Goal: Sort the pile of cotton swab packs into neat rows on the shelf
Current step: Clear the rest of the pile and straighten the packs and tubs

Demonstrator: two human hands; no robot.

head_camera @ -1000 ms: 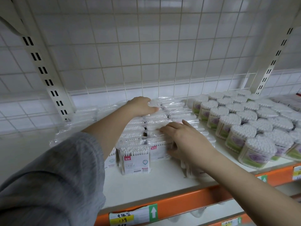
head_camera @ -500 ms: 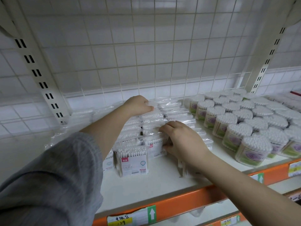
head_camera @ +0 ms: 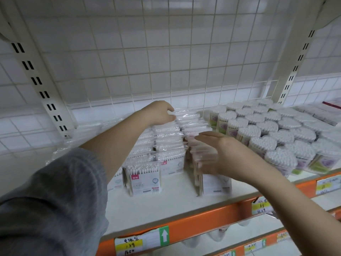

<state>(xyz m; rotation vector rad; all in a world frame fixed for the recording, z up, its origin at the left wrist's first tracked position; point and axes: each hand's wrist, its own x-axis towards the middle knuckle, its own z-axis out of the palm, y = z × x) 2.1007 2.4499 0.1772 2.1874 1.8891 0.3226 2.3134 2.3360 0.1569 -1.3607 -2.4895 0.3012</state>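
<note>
Clear-wrapped cotton swab packs [head_camera: 144, 180] stand in rows running front to back on the white shelf [head_camera: 166, 204]. My left hand [head_camera: 158, 112] reaches to the back of the rows and grips the top of the rearmost packs [head_camera: 186, 115] between thumb and fingers. My right hand [head_camera: 221, 154], blurred by motion, lies with fingers extended against the right side of the right-hand row [head_camera: 215, 183]. The front pack of that row stands upright near the shelf edge.
Heart-shaped tubs of cotton swabs [head_camera: 287, 157] fill the shelf just right of my right hand. A wire grid back panel [head_camera: 166, 61] closes the rear. The orange shelf lip [head_camera: 203, 218] carries price labels. Loose clear plastic [head_camera: 62, 150] lies at the left.
My right hand has moved from the top of the middle row out to the right side of the right-hand row. My left hand has stayed on the rearmost packs.
</note>
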